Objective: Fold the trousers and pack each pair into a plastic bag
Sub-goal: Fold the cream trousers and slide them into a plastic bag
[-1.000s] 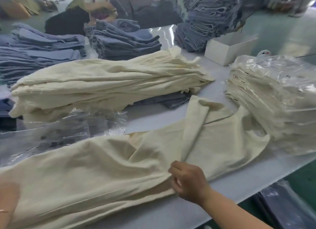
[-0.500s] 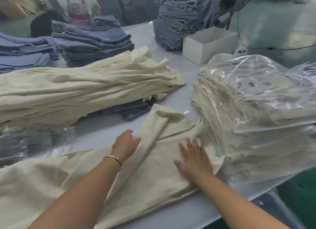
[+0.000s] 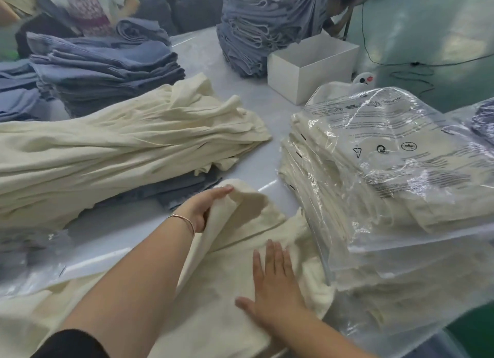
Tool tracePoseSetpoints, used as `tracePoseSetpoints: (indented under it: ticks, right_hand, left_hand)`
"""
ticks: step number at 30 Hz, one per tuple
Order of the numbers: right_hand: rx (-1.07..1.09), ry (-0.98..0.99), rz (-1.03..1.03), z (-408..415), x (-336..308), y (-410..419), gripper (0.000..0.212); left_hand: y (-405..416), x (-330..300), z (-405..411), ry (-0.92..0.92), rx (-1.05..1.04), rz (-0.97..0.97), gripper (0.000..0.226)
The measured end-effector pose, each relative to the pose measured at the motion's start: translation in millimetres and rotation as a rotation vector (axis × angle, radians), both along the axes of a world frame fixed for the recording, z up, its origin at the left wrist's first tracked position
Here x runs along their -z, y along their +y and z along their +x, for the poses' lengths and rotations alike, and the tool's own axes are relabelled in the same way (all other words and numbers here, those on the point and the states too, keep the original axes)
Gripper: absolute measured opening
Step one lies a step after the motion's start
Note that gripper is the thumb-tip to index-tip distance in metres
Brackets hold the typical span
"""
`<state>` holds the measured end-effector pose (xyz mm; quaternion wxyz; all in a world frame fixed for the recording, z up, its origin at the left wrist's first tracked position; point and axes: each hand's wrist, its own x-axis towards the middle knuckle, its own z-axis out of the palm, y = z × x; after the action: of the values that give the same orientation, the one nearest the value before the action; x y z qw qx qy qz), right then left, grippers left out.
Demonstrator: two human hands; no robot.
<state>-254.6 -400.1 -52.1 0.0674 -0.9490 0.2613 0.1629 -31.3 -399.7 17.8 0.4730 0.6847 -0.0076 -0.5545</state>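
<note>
Fingers (image 3: 223,190) now under trouser edge (image 3: 248,197)

A garment packing workshop: beside a white box (image 3: 311,68) on the table (image 3: 203,52) rise stacks of blue trousers (image 3: 104,68), loose cream trousers (image 3: 120,149) and bagged pairs (image 3: 387,170).

Cream trousers (image 3: 240,290) run off the bottom-left edge, partly under both arms. Printed text on the top plastic bag (image 3: 401,149) is too blurry to read, and the bagged stack (image 3: 374,250) gets cropped on the right.
</note>
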Motion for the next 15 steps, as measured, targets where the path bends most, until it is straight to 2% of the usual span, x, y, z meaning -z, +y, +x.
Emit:
tracePoseSetpoints:
  ticks: [3,6,8,10,12,13,15]
  right_hand:
    - [-0.009,0.043,-0.019,14,-3,-6,0.102]
    - [-0.051,0.048,-0.002,37,-4,-16,0.103]
    - [-0.114,0.039,0.003,59,-3,-22,0.104]
    - [-0.186,0.023,0.023,84,-3,-25,0.106]
    - [-0.233,-0.018,0.056,105,-2,-26,0.107]
    - [-0.245,-0.044,0.059,112,-1,-27,0.107]
    - [-0.237,-0.094,0.049,114,3,-30,0.107]
  left_hand:
    - [-1,-21,5,0.009,-0.118,-0.176,0.018]
    - [13,-63,29,-0.023,-0.277,-0.414,0.020]
    - [29,-101,45,-0.118,-0.321,-0.551,0.018]
    - [45,-137,54,-0.326,-0.320,-0.691,0.019]
    - [55,-166,53,-0.643,-0.290,-0.764,0.020]
    - [55,-175,48,-0.792,-0.256,-0.763,0.020]
    - [46,-177,33,-1.111,-0.189,-0.635,0.013]
